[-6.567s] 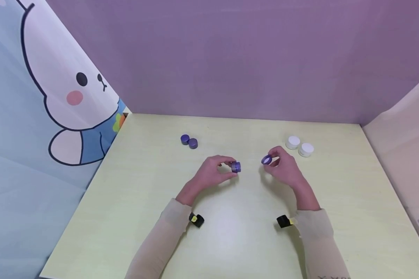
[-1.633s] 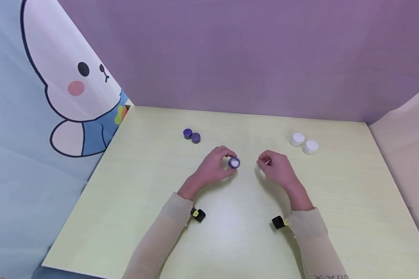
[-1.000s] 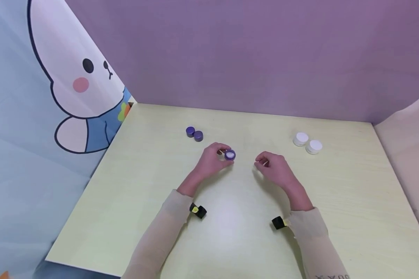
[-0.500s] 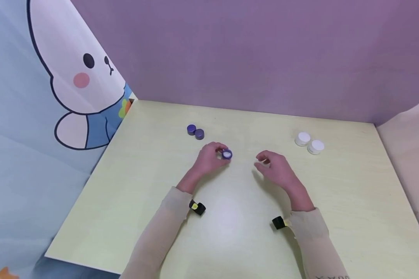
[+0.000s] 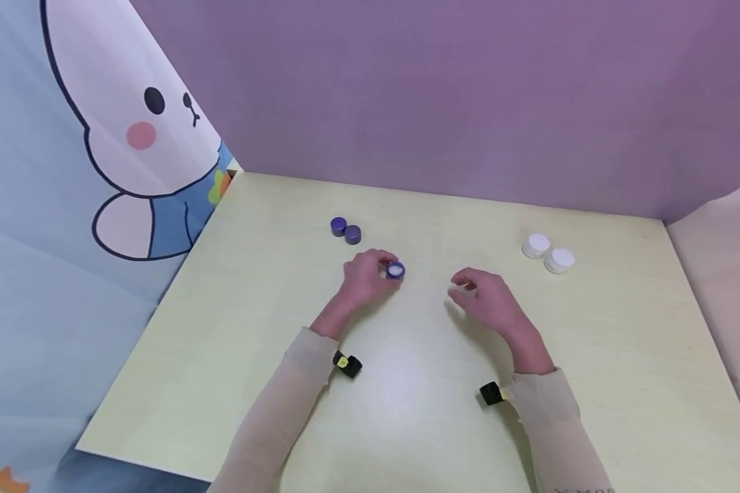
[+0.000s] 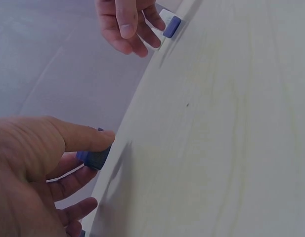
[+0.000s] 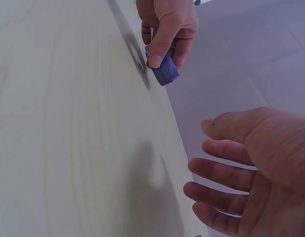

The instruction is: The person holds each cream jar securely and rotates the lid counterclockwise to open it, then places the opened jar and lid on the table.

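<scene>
My left hand [image 5: 362,279] pinches a small round purple container [image 5: 395,270] between thumb and fingertips, just above the table. Its pale round face points up in the head view. From the right wrist view, the ridged purple side of the container [image 7: 164,73] shows below the left thumb. My right hand [image 5: 487,300] hovers apart from it on the right, fingers loosely bent and spread. In the right wrist view nothing lies between the right fingers [image 7: 221,170]. Two small purple round pieces [image 5: 345,231] stand beyond the left hand, side by side.
Two white round jars [image 5: 547,253] stand close together at the back right of the pale wooden table [image 5: 407,424]. A purple curtain [image 5: 444,96] rises behind the back edge. A blue cloth with a printed rabbit [image 5: 154,164] hangs at the left.
Earlier the right hand held a purple ring-shaped lid; its fingers have since spread and hold nothing. The left hand has moved left with the container, whose pale face has turned up.
</scene>
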The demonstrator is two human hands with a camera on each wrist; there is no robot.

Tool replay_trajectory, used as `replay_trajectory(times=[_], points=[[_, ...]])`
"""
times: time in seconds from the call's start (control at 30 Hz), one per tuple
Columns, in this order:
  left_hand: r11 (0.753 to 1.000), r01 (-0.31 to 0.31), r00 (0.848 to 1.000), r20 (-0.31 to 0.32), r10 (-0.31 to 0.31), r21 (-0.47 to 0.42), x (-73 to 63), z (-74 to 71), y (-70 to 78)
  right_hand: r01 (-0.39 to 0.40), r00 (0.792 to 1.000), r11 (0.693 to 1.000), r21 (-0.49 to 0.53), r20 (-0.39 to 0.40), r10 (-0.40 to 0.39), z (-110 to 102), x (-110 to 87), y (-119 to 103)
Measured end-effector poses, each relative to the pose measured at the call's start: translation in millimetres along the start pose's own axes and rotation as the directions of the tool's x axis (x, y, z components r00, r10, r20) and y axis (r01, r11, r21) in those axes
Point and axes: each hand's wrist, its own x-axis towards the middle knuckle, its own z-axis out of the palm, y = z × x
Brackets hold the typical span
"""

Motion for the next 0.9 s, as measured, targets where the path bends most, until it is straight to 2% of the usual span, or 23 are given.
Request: replay_trajectory(times=[0.17,0.4,0.63,0.9], points=[[1.0,0.006,1.0,0.005,-0.006,-0.003,-0.7,-1.4,-0.4,-0.012,1.0,1.0,0.014,0.007,0.012,-0.6,1.2,-2.8],[0.998,0.023,1.0,0.015,-0.022,-0.052,-1.9,0.5,-1.9,-0.011,1.0,1.0,0.006,0.001,0.011,-1.1,1.5,-2.1],[1.0,-0.001,1.0,0.009,0.001,-0.008,0.6,3.6,-3.5,-0.004,1.0,1.0,0.011,-0.003,0.004,-1.4,1.0,-0.8],[1.0,-0.003,1.0,0.011,0.003,-0.011,2.8,7.7,-5.0,-0.006,1.0,1.0,0.019,0.001,0.006,-0.8,0.7,3.3]])
